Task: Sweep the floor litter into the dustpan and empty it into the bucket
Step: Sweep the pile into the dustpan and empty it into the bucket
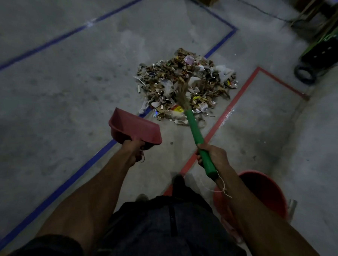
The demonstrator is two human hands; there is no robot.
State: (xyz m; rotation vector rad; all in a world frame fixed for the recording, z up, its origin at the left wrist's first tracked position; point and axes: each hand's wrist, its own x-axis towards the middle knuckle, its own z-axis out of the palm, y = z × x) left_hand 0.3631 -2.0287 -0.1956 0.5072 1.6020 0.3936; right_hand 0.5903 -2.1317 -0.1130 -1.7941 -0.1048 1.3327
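Now my left fingers grip the red dustpan handle, my right fingers grip the green broom; litter pile lies beyond them, bucket behind my right fingers.

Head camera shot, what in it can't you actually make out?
- Bucket: its inside is dark, and the right hand's forearm covers its near rim, so its contents cannot be told.
- Dustpan in the left hand: seen from behind, so its inside is hidden.
- Litter pile: pieces too small and dim to name.
- Broom: bristle tips blurred into the pile.
- Top right corner: dark, cut off by the edge.
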